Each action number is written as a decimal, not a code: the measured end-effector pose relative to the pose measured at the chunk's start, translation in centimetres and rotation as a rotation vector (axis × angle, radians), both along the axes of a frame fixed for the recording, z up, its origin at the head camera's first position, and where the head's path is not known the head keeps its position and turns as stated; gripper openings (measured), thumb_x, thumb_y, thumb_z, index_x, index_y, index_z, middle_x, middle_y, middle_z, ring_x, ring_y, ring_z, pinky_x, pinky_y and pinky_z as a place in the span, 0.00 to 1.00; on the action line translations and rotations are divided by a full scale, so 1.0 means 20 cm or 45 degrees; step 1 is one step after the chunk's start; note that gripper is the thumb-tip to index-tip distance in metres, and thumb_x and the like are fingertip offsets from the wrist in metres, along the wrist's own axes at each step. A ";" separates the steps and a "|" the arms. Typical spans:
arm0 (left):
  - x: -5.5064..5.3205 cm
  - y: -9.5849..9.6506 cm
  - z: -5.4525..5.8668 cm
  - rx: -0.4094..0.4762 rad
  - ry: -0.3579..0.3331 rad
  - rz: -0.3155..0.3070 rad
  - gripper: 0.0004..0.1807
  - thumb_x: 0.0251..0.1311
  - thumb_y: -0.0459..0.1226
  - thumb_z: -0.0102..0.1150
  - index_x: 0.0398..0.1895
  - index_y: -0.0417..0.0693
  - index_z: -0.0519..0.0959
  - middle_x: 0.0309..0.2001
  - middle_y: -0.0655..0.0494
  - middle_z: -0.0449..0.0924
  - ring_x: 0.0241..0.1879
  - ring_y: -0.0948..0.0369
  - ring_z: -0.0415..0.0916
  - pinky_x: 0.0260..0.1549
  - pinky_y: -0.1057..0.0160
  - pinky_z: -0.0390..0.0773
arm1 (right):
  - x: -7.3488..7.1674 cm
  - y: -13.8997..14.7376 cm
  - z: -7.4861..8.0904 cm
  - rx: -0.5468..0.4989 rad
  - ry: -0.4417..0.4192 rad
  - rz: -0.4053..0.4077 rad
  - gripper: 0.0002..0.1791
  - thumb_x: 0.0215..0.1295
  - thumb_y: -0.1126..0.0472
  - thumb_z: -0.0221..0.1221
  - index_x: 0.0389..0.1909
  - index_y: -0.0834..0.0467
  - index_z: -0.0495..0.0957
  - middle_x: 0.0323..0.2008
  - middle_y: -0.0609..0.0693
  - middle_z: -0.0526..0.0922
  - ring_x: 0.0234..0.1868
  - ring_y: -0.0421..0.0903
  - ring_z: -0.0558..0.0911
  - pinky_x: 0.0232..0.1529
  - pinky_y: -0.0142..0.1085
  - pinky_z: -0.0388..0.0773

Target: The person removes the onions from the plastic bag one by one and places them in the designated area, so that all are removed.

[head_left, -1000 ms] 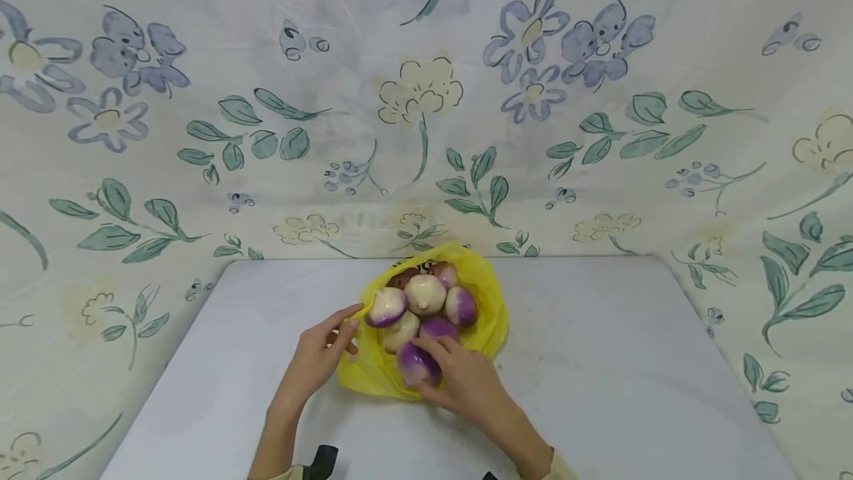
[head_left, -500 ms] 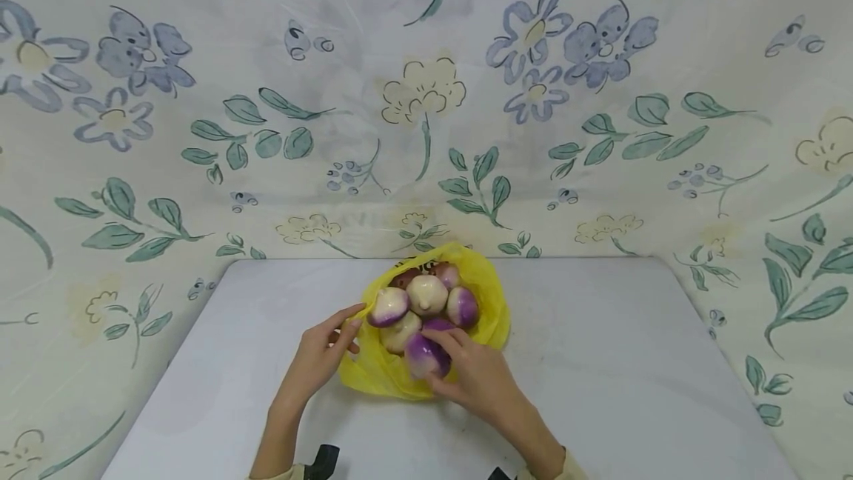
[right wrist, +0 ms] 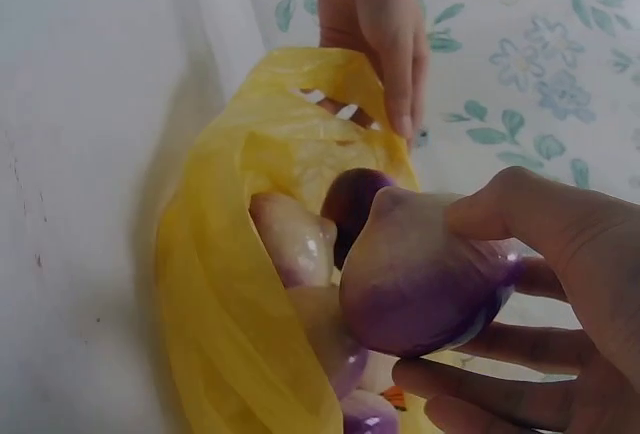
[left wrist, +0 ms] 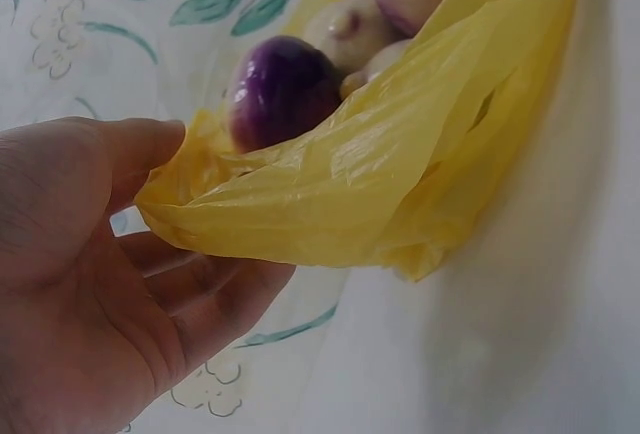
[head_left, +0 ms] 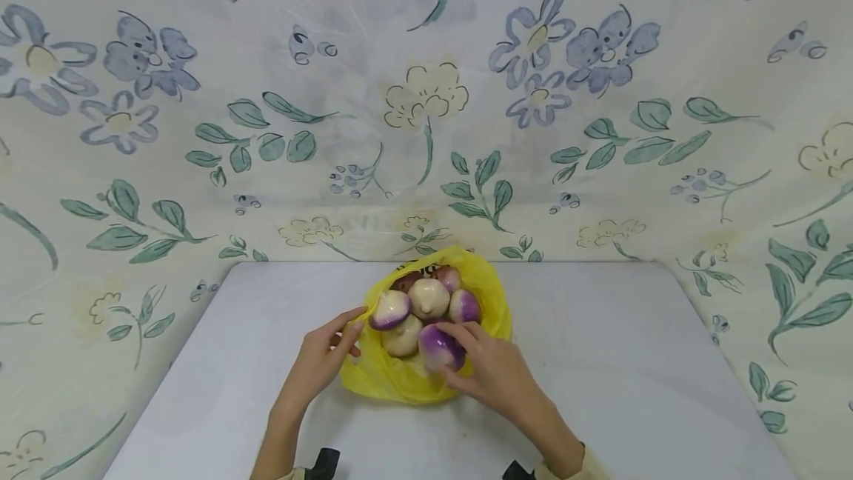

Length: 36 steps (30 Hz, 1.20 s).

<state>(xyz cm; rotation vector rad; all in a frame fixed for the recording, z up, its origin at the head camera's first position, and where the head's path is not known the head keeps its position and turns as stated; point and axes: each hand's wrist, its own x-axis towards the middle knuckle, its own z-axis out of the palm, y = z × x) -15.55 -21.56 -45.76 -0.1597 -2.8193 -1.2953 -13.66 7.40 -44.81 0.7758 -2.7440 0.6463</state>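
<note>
A yellow plastic bag (head_left: 383, 378) lies with its mouth spread on the table, holding several glossy purple-and-white onions. My left hand (head_left: 323, 356) pinches the bag's left rim between thumb and index finger; the left wrist view shows the film (left wrist: 300, 209) drawn up there, the other fingers loosely bent below. In my right hand (head_left: 496, 372) is one onion (right wrist: 430, 279), gripped between the thumb on one side and the fingers on the other. That onion overlaps the bag's front right part in the head view. Behind it sit a white onion (head_left: 429, 298) and a purple-sided one (head_left: 465, 307).
The white table (head_left: 613, 361) spreads to both sides of the bag. A flowered cloth (head_left: 426, 191) rises along its back edge and both sides. Dark reddish round things (head_left: 408, 281) lie at the back inside the bag.
My right hand has carried the onion up and to the right, from the bag's front edge to over its front right part. The left hand stays at the rim.
</note>
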 end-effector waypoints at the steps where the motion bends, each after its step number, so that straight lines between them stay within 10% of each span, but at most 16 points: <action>1: 0.00 0.00 0.00 0.000 0.002 -0.001 0.19 0.72 0.46 0.51 0.63 0.55 0.76 0.33 0.54 0.83 0.27 0.61 0.79 0.26 0.70 0.72 | 0.00 0.01 0.00 0.000 -0.006 -0.009 0.33 0.57 0.41 0.67 0.64 0.42 0.71 0.50 0.46 0.82 0.25 0.34 0.71 0.34 0.27 0.78; 36: -0.01 -0.01 0.00 0.006 0.011 -0.001 0.20 0.71 0.46 0.52 0.63 0.54 0.76 0.30 0.54 0.82 0.26 0.62 0.78 0.24 0.70 0.71 | -0.14 0.37 -0.06 -0.152 0.040 -0.293 0.33 0.54 0.48 0.71 0.61 0.48 0.74 0.48 0.52 0.85 0.38 0.45 0.86 0.37 0.39 0.84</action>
